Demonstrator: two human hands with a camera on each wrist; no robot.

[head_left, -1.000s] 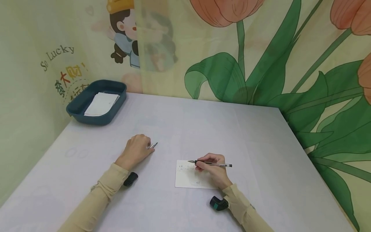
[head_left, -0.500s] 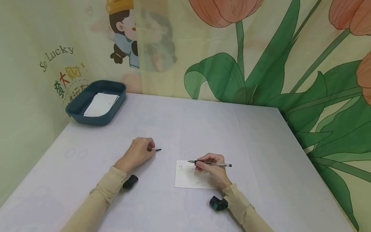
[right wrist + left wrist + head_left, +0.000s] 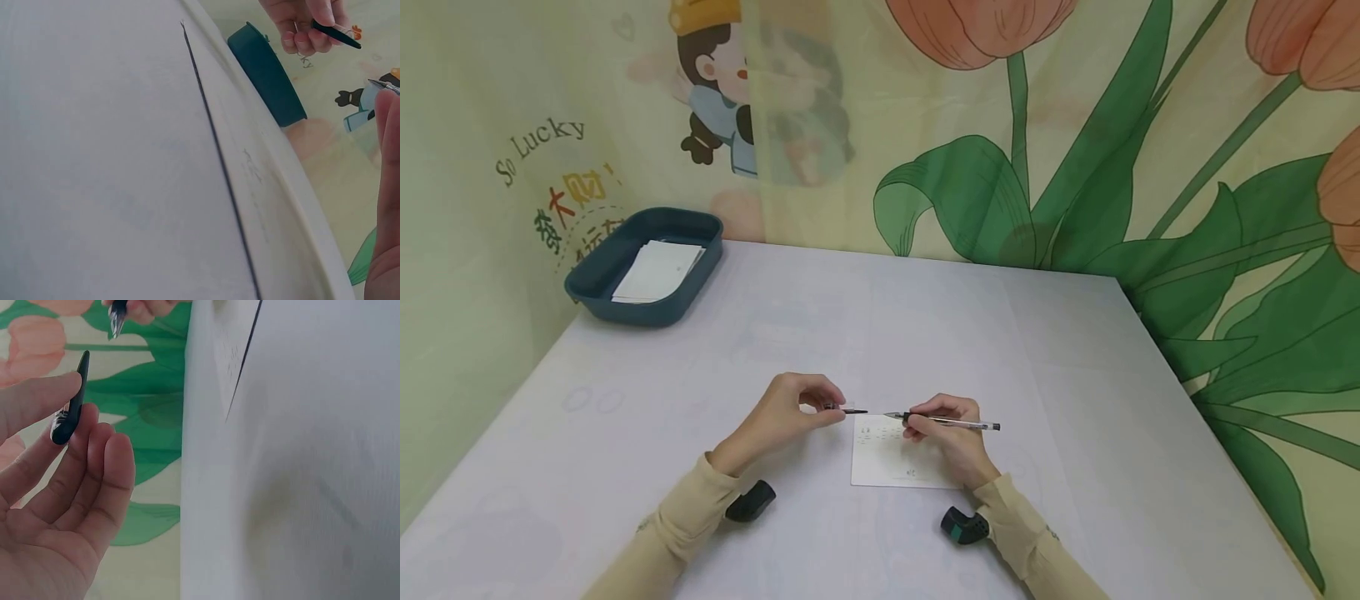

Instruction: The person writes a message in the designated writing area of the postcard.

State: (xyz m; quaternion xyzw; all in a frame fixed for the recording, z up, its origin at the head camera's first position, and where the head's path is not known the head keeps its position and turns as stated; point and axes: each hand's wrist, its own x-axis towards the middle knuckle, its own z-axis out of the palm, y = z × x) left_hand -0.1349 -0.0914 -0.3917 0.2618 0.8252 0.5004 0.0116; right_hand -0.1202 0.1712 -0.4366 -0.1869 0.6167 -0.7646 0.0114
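Observation:
My left hand [image 3: 793,412] pinches a pen cap [image 3: 72,403] with a black clip between thumb and fingers. In the head view the cap's dark clip points right, a short gap from the pen's tip. A gel pen [image 3: 958,424] with a clear barrel and black grip is held by my right hand [image 3: 957,442], its bare tip facing left toward the cap. Below the pen lies a white card [image 3: 880,462] with small rows of marks, partly covered by the right hand. From the right wrist view, pen tip and cap are apart.
A dark teal tray [image 3: 655,313] with a stack of white paper cards [image 3: 658,271] stands at the table's back left corner. A printed curtain [image 3: 820,208] rises behind the white table [image 3: 880,333]. Black wrist devices [image 3: 751,502] sit by both cuffs.
My left hand has moved right and toward me with the pen cap, bringing it close to the pen's tip. The right hand and pen have stayed nearly still above the card.

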